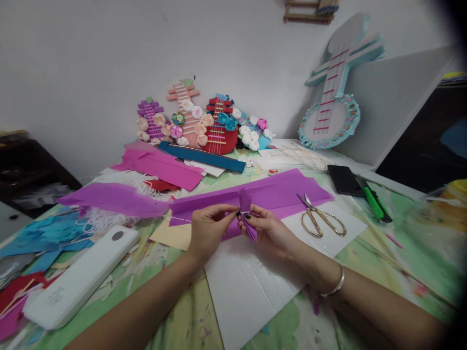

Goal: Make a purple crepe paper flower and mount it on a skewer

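Note:
A small bundle of pleated purple paper (245,197) stands upright between my hands, with a thin white string (243,212) around its middle. My right hand (272,232) grips the bundle between thumb and fingers, and its folds fan out below. At the bundle's left side, my left hand (207,231) is closed in a pinch at the white string; the string's end is hidden by the fingertips. Beneath and behind lie wide sheets of purple paper (292,192) and a white board (255,287). Gold-handled scissors (315,221) rest with parted blades right of my right hand.
A long white case (82,277) lies at left, near tangled white string (109,218) and blue paper (51,231). A green cutter (372,199) and a black phone-like slab (345,180) are at right. Decorated model instruments (219,131) lean against the wall; a larger one (330,114) stands right.

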`<action>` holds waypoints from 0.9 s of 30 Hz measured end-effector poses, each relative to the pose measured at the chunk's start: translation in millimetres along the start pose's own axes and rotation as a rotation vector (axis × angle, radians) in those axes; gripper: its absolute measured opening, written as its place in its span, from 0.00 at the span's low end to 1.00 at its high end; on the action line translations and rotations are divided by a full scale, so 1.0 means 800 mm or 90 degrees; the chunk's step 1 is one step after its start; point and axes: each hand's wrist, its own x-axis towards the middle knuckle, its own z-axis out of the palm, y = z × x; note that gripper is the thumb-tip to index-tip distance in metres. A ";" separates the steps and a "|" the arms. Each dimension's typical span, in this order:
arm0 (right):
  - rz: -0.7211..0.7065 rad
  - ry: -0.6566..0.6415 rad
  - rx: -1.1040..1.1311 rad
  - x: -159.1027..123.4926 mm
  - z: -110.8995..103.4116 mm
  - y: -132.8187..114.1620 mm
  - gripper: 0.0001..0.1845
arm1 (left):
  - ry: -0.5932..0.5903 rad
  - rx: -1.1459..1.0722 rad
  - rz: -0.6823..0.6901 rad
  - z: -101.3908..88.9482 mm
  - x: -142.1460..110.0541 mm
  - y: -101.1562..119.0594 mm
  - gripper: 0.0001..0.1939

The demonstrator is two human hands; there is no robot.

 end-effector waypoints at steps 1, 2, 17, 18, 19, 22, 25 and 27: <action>-0.002 0.000 0.000 0.000 0.000 0.000 0.15 | 0.002 0.027 0.027 -0.001 0.000 -0.001 0.06; -0.004 0.002 0.001 0.000 0.000 0.000 0.15 | 0.002 0.055 0.063 -0.001 -0.001 -0.002 0.06; -0.045 0.069 -0.064 0.003 -0.002 -0.002 0.15 | -0.274 0.177 0.117 -0.014 0.014 0.002 0.05; -0.045 0.074 -0.078 0.003 -0.002 -0.002 0.16 | -0.301 0.161 0.089 -0.016 0.016 0.005 0.05; -0.044 0.073 -0.097 0.003 -0.003 -0.001 0.16 | -0.318 0.141 0.054 -0.016 0.017 0.006 0.06; -0.071 0.064 -0.189 0.004 -0.005 0.002 0.16 | -0.332 0.031 -0.094 -0.015 0.017 0.008 0.03; -0.163 0.082 -0.352 0.004 -0.008 0.004 0.15 | -0.317 -0.083 -0.200 -0.010 0.015 0.007 0.04; -0.231 0.116 -0.486 0.002 -0.008 0.003 0.12 | -0.300 -0.113 -0.221 -0.007 0.013 0.005 0.07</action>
